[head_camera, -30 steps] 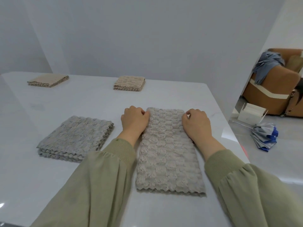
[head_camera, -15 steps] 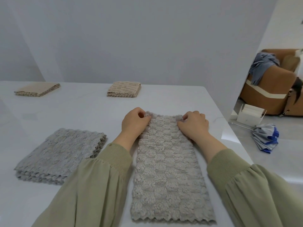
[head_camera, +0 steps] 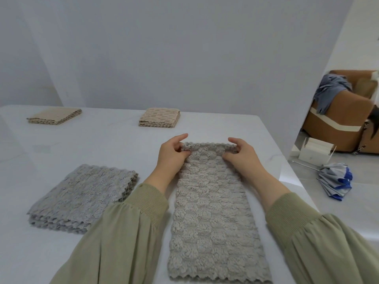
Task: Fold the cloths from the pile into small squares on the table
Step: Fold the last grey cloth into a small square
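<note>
Pinching the far end of a long cloth strip (head_camera: 211, 212), both hands work at its 12 o'clock edge.

- Left hand (head_camera: 171, 155): thumb and curled fingers nip the far-left corner, with the index finger straight out beyond it.
- Right hand (head_camera: 245, 157): the same nip on the far-right corner.
- That far edge is raised a little off the table (head_camera: 114, 144). The rest of the strip lies flat.
- The long axis runs 12 to 6 o'clock, straight toward the person, with the scalloped near edge at 6.
- The hands are level, neither nearer, and the strip lies between the forearms.
- Likely step: halving the strip end to end, so the far edge would travel to 6 o'clock onto the near edge.
- How many layers each pinch holds I cannot tell.
- Grey cloth pile (head_camera: 82, 197) at 9 o'clock, beside the left sleeve.
- Folded beige squares lie well apart from the hands: left beige square (head_camera: 54, 116) at 10 o'clock and middle beige square (head_camera: 160, 117) at 11.
</note>
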Tool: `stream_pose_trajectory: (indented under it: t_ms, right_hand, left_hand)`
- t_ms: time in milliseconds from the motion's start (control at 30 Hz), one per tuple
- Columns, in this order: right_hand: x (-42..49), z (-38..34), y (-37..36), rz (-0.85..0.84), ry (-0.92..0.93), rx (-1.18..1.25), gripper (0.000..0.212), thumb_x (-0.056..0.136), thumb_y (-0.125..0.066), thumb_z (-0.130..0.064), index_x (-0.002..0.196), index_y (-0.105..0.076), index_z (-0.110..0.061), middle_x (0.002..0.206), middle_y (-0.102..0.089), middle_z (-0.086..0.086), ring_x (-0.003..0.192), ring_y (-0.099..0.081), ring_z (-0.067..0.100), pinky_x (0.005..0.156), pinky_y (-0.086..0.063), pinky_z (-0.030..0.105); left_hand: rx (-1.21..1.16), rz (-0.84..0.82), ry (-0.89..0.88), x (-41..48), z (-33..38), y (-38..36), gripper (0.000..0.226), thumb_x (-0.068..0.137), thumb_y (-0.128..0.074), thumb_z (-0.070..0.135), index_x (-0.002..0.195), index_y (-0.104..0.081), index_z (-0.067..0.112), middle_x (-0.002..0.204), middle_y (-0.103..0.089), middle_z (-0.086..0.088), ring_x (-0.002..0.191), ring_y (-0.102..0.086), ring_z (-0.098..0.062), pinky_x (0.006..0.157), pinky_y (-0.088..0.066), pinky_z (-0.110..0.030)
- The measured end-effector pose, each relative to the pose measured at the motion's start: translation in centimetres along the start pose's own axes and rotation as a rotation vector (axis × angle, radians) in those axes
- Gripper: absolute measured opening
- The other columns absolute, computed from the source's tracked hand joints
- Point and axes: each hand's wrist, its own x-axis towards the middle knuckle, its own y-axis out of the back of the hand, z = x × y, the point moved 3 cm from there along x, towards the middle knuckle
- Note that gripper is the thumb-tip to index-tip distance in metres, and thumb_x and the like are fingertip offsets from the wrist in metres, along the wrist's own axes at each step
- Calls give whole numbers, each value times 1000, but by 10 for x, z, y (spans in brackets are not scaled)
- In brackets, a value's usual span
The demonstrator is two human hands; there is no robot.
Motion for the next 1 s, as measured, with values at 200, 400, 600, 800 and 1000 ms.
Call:
stream_pose_trajectory:
  t_ms: [200, 400, 600, 800, 1000]
  right_hand:
    - [-2, -4, -1, -30, 25, -106, 49, 83, -67, -7, 128, -50, -17, 69, -57, -3, 44, -53, 13, 41, -43, 17]
    - [0, -3, 1, -44, -12, 165, 36, 74, -64, 15, 93, -70, -15, 71, -58, 9, 40, -49, 10, 41, -41, 18]
    - [2, -4, 4, -89, -50, 288, 25, 74, -64, 15, 73, -68, -9, 68, -63, 9, 59, -58, 21, 58, -51, 25]
    - [10, 3, 21, -103, -64, 210, 9, 79, -70, 2, 83, -65, 9, 76, -58, 15, 68, -55, 21, 66, -48, 28]
    - [7, -8, 25, -47, 46, 191, 34, 76, -59, 21, 69, -66, -11, 67, -62, 5, 56, -57, 10, 58, -47, 23]
  left_hand:
    - [-30, -15, -15, 0, 0, -3, 47, 79, -62, -14, 116, -66, 14, 79, -55, 10, 68, -47, -4, 72, -42, -16]
    - [-69, -15, -10, -1, 0, -3, 45, 79, -61, -14, 115, -66, 13, 78, -56, 10, 66, -47, -4, 69, -42, -16]
    - [-231, -20, 89, -3, -4, -4, 34, 79, -63, -10, 106, -70, 10, 94, -70, -9, 72, -62, -14, 63, -48, -19]
    - [-199, 10, 69, -2, -6, -3, 32, 74, -68, -11, 87, -72, 18, 94, -72, -11, 91, -67, -27, 84, -53, -36]
    - [-162, -8, 48, -4, -4, -3, 27, 75, -67, -12, 83, -70, 14, 79, -67, -6, 62, -55, -12, 53, -39, -19]
